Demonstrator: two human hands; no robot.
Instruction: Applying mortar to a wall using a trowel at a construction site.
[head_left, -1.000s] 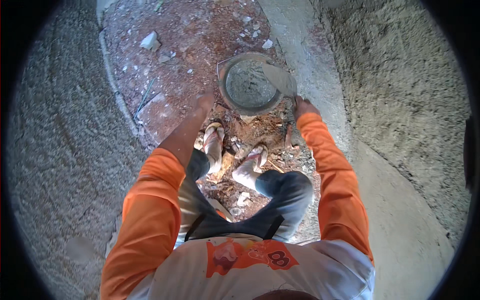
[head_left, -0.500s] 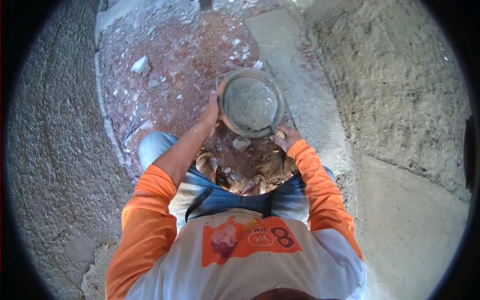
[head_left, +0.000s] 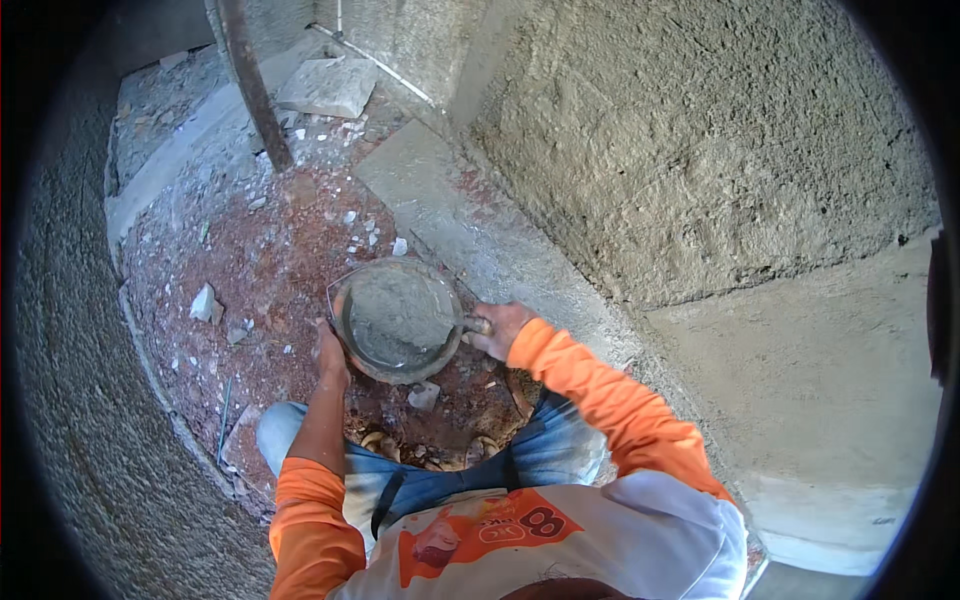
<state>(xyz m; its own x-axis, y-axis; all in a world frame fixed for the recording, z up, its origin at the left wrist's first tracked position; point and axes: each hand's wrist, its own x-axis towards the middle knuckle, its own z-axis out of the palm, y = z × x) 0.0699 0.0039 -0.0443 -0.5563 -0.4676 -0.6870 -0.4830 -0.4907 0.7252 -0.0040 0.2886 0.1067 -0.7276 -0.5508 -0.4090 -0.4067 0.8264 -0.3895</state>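
A round, worn basin (head_left: 396, 310) with a wire handle and wet grey mortar inside is in front of me, above my bent knees. My left hand (head_left: 330, 355) grips its left rim. At the right rim, my right hand (head_left: 497, 328) is closed on a short tool handle (head_left: 478, 326), apparently the trowel's; its blade is hidden or too unclear to make out. Under the basin lies reddish, rubble-strewn ground (head_left: 260, 260), with my sandalled feet partly showing between my knees.
Rough rendered walls (head_left: 680, 140) rise right and left, with a smoother grey section (head_left: 790, 380) at right. An upright post (head_left: 260, 120) stands at the upper left, near a broken slab (head_left: 330, 88), a thin white pipe (head_left: 385, 70) and scattered chips (head_left: 205, 305).
Both hands came to the basin, the left onto its rim; the trowel blade seen above it earlier no longer shows. I have crouched lower, and the view has turned toward the walls and post.
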